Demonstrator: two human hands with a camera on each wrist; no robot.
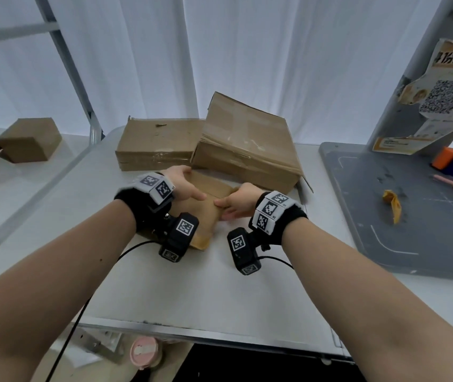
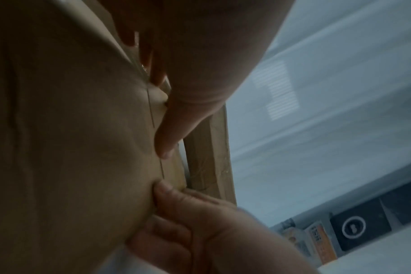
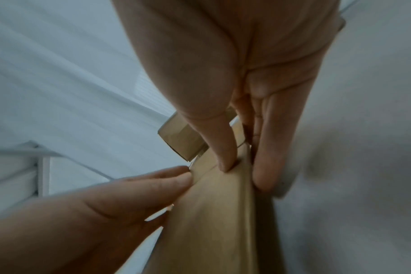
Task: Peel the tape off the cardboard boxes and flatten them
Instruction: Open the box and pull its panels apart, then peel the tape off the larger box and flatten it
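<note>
the work looked to be in its early or middle part. on the near middle of the bench (image 1: 220, 285) lay a small cardboard box (image 1: 206, 213), low and seemingly part-flattened, and both hands were on it. the left hand (image 1: 184, 183) lay over its far left edge with fingers curled round that edge and the thumb pressing on top. the right hand (image 1: 236, 201) had its grip closed on the box's right edge, thumb above and fingers below, as the right wrist view showed plainly. a band of tape (image 1: 199, 242) still sat across the near end of this box, so peeling there seemed unfinished; whether a strip was being lifted at the thumbs i could not tell.

just beyond the hands, two larger boxes waited: a left box (image 1: 156, 144) and a right box (image 1: 247, 144) leaning on it, both with glossy tape still on their sides, neither flattened. far left, on another surface, stood a brown box (image 1: 28, 140). on the grey mat (image 1: 385, 244) to the right lay a crumpled yellowish scrap (image 1: 392, 204), perhaps removed tape. most of the job seemed left.
</note>
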